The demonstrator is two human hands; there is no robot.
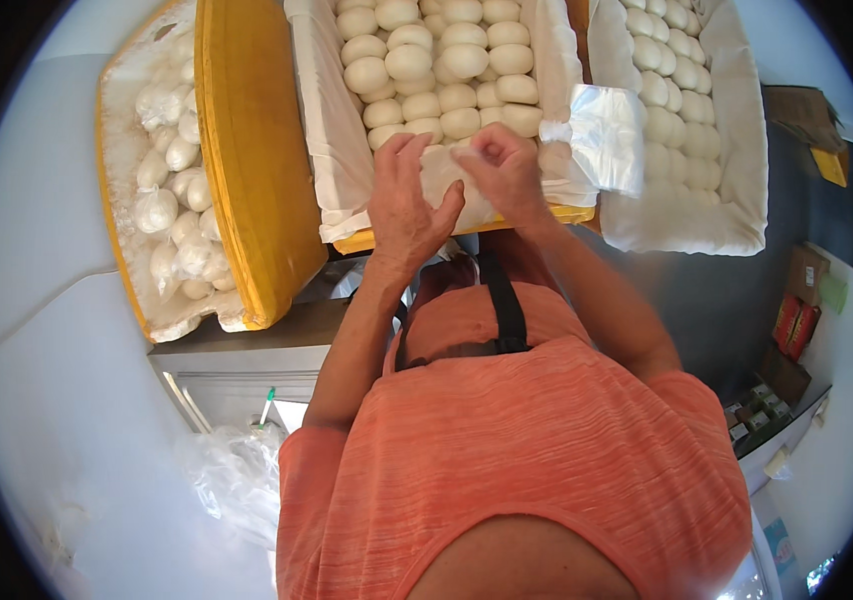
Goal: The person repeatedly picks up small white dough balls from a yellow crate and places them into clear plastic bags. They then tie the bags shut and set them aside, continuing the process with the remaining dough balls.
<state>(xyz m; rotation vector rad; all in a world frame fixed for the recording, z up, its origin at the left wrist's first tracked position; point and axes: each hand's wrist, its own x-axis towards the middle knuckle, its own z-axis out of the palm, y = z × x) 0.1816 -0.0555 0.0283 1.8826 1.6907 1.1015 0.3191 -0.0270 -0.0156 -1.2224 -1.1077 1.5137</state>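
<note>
White round buns (464, 60) lie in rows and layers inside a yellow box lined with pale cloth (322, 130), straight ahead of me. Over the near end of that box is my left hand (409, 200), its fingers stretched forward and thumb held apart. Beside it, my right hand (507, 178) has thumb and fingertips pinched together. A pale, filmy patch shows between the hands; whether it is thin plastic or the cloth, I cannot tell. A stack of clear plastic bags (609, 140) lies on the box's right edge, near my right hand.
At the left, a yellow-edged foam box (112, 190) holds several bagged buns (182, 155), with a yellow panel (257, 170) upright along its side. To the right stands another cloth-lined box (737, 205) of buns. Cardboard boxes (807, 275) sit farther right; crumpled clear plastic (237, 475) is lower left.
</note>
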